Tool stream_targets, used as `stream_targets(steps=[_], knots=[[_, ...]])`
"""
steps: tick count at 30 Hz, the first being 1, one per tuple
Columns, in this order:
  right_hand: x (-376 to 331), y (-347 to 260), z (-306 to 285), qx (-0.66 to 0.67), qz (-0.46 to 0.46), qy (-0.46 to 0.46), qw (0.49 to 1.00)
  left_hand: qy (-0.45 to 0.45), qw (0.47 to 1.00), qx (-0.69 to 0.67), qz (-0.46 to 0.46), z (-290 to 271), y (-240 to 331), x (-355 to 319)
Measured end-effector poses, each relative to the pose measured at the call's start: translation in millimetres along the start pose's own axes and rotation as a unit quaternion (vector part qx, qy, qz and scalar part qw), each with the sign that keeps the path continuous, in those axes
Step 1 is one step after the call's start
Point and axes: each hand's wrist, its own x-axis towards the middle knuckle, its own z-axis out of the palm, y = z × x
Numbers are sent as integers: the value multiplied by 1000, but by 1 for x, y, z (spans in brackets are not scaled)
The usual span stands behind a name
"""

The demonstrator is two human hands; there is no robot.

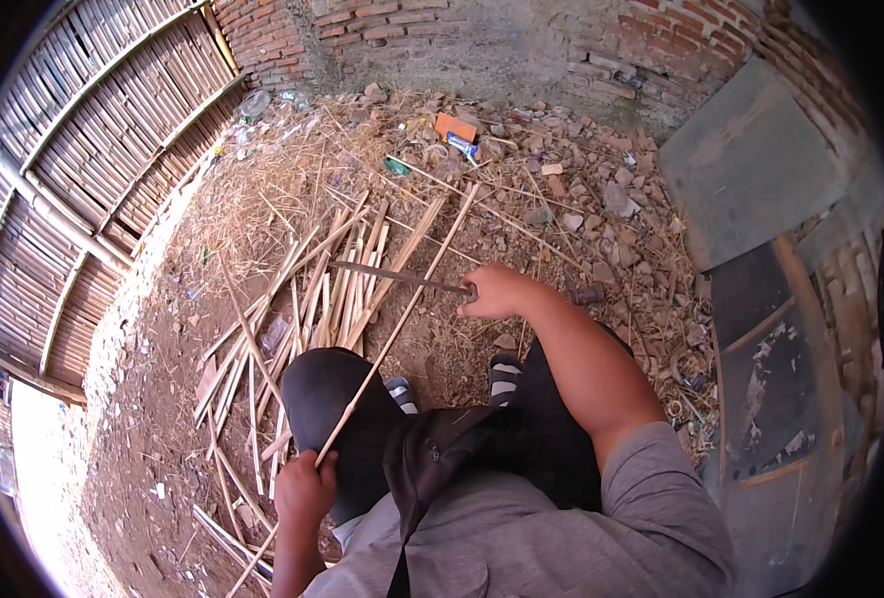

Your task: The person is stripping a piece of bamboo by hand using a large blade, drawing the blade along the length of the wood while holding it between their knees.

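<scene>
My left hand (304, 486) is closed around a long, thin bamboo strip (392, 335). The strip slants past my left knee, its far end up and to the right and its near end running down beyond the hand. Closed fingers of my right hand (502, 291) grip a long, narrow, dark-bladed knife (392, 275) whose blade points left. In this view the blade crosses the strip; whether they touch I cannot tell. Beneath lies a loose pile of split bamboo strips (370, 309) on the ground, partly hidden by my left knee.
Rubble and bits of litter (611, 224) cover the dirt toward the brick wall (442, 50). A woven bamboo fence (93, 130) stands at left. Grey sheets (761, 164) and dark panels (776, 369) lean at right. My sandalled feet (505, 379) rest close to the pile.
</scene>
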Motion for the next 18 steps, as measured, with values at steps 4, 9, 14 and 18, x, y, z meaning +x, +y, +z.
stream_targets(steps=[4, 9, 14, 18], knots=[[-4, 0, 1, -23, -32, -30, 999, -7, 1000, -5, 2, -3, 1, 2], [1, 7, -2, 4, -32, -21, 999, -27, 999, -19, -6, -5, 0, 4], [-3, -1, 1, -3, -23, 13, 1000, -41, 999, -16, -24, -9, 3, 4], [-8, -15, -2, -39, -39, -35, 998, -55, 998, -8, -31, -12, 4, 4]])
